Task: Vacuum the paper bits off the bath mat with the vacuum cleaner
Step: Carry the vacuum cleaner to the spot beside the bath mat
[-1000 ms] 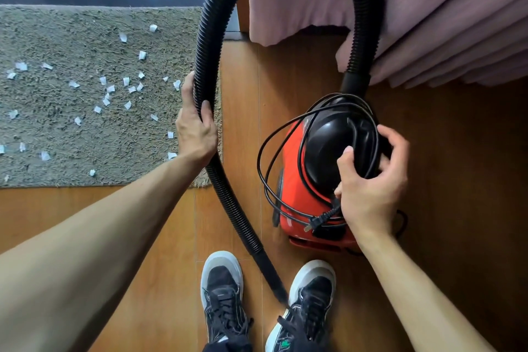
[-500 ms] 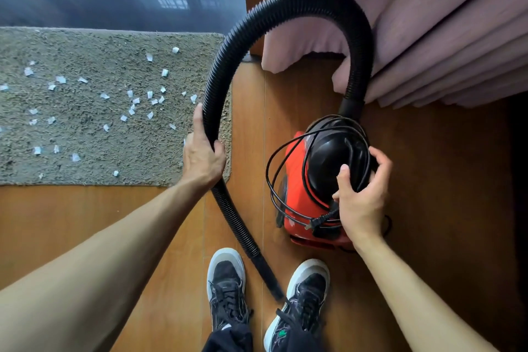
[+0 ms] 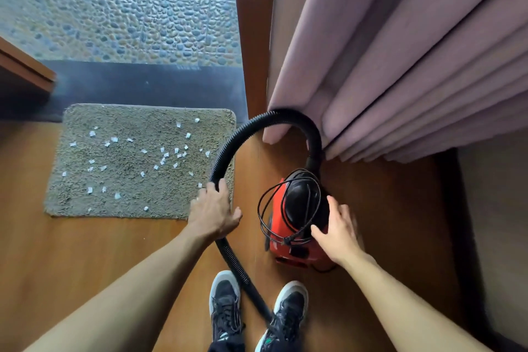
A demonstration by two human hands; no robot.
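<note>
**Vacuum readied beside littered bath mat**

A person stands on a wooden floor (image 3: 71,251) with a red-and-black vacuum cleaner (image 3: 278,226) just ahead of the right foot. The view has lifted since half a second ago. The whole grey bath mat (image 3: 160,194) now shows, with a dark sill (image 3: 143,83) and a pebbled floor (image 3: 114,8) beyond it. Earlier the mat's left side was cut off.

The mat lies on the wood to the left of the vacuum, and white paper bits (image 3: 163,156) are scattered across its pile.

The left hand (image 3: 214,214) still grips the ribbed black hose (image 3: 257,123) at the mat's near right corner, fingers wrapped round it. The hose arches up from the vacuum's top, brushes the hem of a pink curtain (image 3: 400,66), and runs down between the black shoes (image 3: 225,303).

The right hand (image 3: 337,230), which had been curled over the black dome, now has its fingers spread and nearly straight against the vacuum's right side. The thumb is close to the plug (image 3: 288,239); blur hides whether they touch. The hands are well apart.

The power cord (image 3: 261,208) remains looped loosely around the vacuum's body. A small green mark on the right shoe is too small to read.
</note>
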